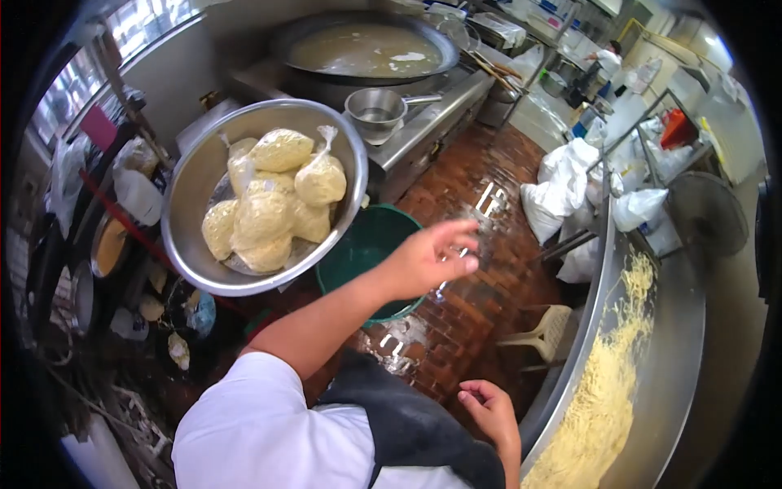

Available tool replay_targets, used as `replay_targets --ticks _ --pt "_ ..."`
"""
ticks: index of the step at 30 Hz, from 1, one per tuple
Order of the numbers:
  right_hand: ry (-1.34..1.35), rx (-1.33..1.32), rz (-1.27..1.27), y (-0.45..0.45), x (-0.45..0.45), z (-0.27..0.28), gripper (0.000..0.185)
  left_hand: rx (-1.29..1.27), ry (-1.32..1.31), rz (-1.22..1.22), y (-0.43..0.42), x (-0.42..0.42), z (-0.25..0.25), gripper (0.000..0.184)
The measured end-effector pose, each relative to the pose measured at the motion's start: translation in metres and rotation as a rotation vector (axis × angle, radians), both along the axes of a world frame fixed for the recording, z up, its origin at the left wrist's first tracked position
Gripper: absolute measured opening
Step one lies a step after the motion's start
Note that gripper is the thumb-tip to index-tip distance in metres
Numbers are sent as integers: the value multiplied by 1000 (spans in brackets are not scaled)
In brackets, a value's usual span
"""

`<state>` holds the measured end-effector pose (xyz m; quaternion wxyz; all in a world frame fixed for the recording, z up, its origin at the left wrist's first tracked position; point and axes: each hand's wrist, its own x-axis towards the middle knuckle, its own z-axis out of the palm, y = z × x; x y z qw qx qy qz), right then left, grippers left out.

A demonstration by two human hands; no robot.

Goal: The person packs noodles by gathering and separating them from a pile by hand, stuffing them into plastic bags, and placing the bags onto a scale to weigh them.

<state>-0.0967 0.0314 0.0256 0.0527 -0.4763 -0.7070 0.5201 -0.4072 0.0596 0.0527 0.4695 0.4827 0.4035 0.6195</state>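
My left hand [429,262] is raised in front of me, its fingers apart and nothing in them. Left of it stands a large steel bowl [349,147] with several tied clear bags of pale yellow food [265,216] inside. Under that hand, lower down, a green tub [366,253] shows partly, the forearm crossing over it. My right hand [487,407] hangs low near my dark apron [415,432], fingers curled, with nothing visible in them. To its right, a long metal trough [672,350] holds a heap of yellow noodle-like strands [599,391]. Neither hand touches the bowl or the trough.
A wide pan of cloudy liquid [358,50] and a steel saucepan [375,110] are at the back. White sacks [562,186] rest by a metal rack, above a pale plastic chair [542,334]. Another person [607,61] stands far off. The brick floor [440,191] looks wet.
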Motion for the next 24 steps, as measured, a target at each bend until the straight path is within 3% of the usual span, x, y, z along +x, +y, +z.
replay_targets --ticks 6,10,15,17,20,24 --pt "24 -28 -71 25 21 -11 25 -249 218 -270 25 36 -44 55" --pt "20 -22 -98 52 46 -25 27 -314 339 -395 66 61 -41 52" --pt "150 -77 -207 103 99 -69 29 -243 545 -406 133 116 -27 50" --pt "162 -56 -217 131 120 -64 28 -249 612 -439 160 142 -18 49" --pt "173 60 -175 186 162 -53 26 -93 920 -466 210 195 9 49" --pt "59 198 -213 234 194 -25 28 -80 891 -518 250 236 15 48"
